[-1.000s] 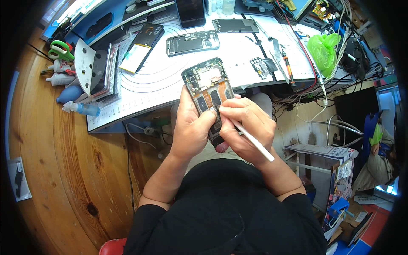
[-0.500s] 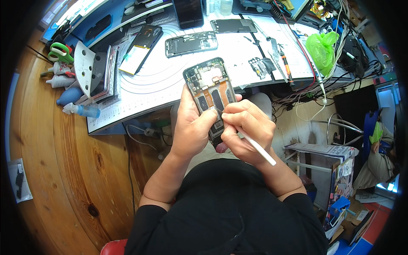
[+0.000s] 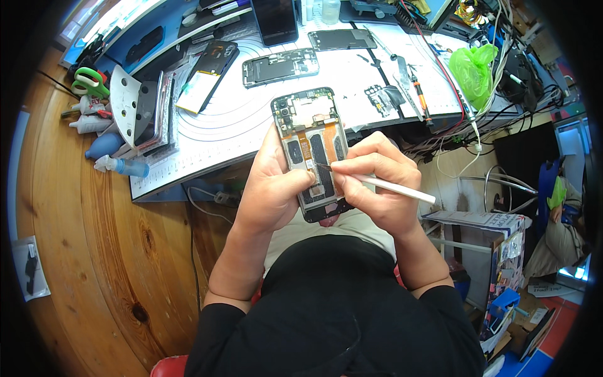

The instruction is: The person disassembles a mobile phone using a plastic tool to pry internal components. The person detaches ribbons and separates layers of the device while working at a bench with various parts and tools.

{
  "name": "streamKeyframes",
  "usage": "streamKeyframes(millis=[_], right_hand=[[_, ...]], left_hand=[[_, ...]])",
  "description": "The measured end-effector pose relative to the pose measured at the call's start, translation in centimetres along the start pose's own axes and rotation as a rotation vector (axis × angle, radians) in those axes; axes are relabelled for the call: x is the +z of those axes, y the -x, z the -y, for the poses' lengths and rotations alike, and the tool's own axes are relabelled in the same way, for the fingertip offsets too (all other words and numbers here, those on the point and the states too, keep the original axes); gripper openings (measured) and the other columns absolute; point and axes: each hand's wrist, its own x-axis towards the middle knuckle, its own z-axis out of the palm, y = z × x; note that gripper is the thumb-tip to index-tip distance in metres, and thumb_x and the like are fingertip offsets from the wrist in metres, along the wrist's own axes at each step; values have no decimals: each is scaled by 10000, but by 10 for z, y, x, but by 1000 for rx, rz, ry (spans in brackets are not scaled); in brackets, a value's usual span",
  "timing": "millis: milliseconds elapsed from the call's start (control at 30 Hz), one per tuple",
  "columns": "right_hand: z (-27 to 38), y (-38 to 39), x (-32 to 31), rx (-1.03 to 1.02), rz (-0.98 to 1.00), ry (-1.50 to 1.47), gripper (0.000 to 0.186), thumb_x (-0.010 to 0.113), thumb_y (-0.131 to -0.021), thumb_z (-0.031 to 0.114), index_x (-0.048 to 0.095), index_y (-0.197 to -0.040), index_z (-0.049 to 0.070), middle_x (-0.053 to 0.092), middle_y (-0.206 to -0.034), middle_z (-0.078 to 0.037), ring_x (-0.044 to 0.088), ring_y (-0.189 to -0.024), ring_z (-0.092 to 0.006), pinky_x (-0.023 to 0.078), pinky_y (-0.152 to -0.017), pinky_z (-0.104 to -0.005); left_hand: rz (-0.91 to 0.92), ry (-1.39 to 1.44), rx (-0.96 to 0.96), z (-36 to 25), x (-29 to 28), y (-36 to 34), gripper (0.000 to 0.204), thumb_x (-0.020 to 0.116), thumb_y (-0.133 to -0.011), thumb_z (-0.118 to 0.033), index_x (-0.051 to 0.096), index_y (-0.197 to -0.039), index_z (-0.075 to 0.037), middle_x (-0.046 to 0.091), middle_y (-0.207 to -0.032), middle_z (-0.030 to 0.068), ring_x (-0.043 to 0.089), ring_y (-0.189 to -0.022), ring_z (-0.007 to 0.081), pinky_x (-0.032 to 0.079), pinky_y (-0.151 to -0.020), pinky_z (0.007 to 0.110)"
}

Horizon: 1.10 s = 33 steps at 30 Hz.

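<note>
An opened smartphone, its back off and its boards and orange flex cables exposed, is held above my lap. My left hand grips it along the left side, thumb pressed onto the inside near the lower middle. In my right hand is a slim white-handled tool, pinched between thumb and fingers. Its thin dark tip reaches the middle of the phone beside my left thumb; whether it touches cannot be made out. The handle slants down to the right.
On the white desk mat lie another opened phone, a dark phone panel, a screwdriver and small parts. Left stand a blue-capped spray bottle and green-handled scissors. A green plastic bag sits among cables at right.
My right hand has shifted slightly right and its tool handle now lies flatter. My left hand has moved a little left and down the phone, with its thumb lower, uncovering more of the phone's bottom.
</note>
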Motion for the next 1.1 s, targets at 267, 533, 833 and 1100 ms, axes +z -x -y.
streamKeyframes(millis=[267, 533, 833, 1100], right_hand=[[-6, 5, -1, 149, 18, -173, 213, 751, -796, -13, 785, -1006, -11, 641, -842, -60, 584, -752, -131, 504, -747, -280], [-19, 9, 2, 202, -8, -265, 166, 770, -817, -11, 783, -982, -26, 631, -798, -59, 557, -747, -139, 505, -884, -317], [-34, 10, 1, 156, 63, -305, 180, 775, -832, -1, 776, -1009, -37, 652, -837, -74, 575, -787, -147, 485, -816, -305], [-44, 9, 2, 128, 78, -359, 226, 807, -838, 37, 794, -1062, 10, 661, -834, -56, 580, -752, -110, 481, -682, -253]], left_hand=[[41, -25, -13, 0, -3, -1, 781, 522, -786, 68, 252, -1518, 31, 507, -1448, 296, 613, -1268, 370, 510, -1081, 478], [47, -19, -34, -1, -7, -3, 787, 502, -764, 74, 267, -1515, 36, 527, -1423, 265, 603, -1271, 352, 508, -1075, 473], [44, 40, -110, -4, -15, -3, 798, 489, -743, 139, 307, -1510, 16, 556, -1385, 183, 601, -1262, 254, 490, -1071, 398], [24, -40, -65, 0, -17, -5, 765, 522, -762, 76, 306, -1494, 42, 549, -1412, 265, 629, -1245, 346, 525, -1065, 465]])
